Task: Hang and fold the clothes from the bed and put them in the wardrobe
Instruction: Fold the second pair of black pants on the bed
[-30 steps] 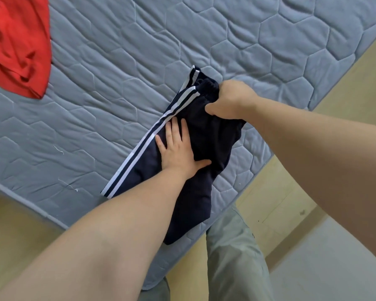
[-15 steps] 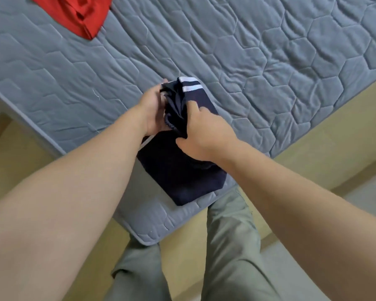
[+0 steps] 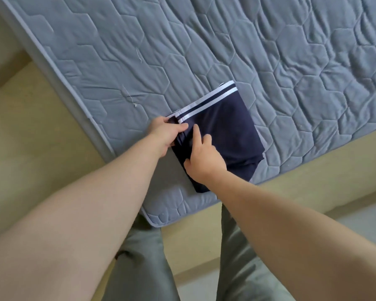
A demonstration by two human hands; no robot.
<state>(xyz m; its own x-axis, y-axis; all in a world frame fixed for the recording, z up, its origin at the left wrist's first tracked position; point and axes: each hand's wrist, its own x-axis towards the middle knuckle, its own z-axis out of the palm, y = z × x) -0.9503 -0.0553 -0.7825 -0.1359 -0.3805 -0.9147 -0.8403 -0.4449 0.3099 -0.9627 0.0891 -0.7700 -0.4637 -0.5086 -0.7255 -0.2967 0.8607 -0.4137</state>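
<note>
my left hand [image 3: 167, 132] pinches a corner of the navy trousers [image 3: 226, 127], my right hand [image 3: 202, 157] grips their near edge, forefinger pressing down — i'd square the layers before flattening.

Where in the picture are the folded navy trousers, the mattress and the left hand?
navy trousers [image 3: 224, 129], head view, plain navy panel below the stripes.
mattress [image 3: 139, 51], head view, bare quilted top.
left hand [image 3: 167, 133], head view, back of the hand.
</note>
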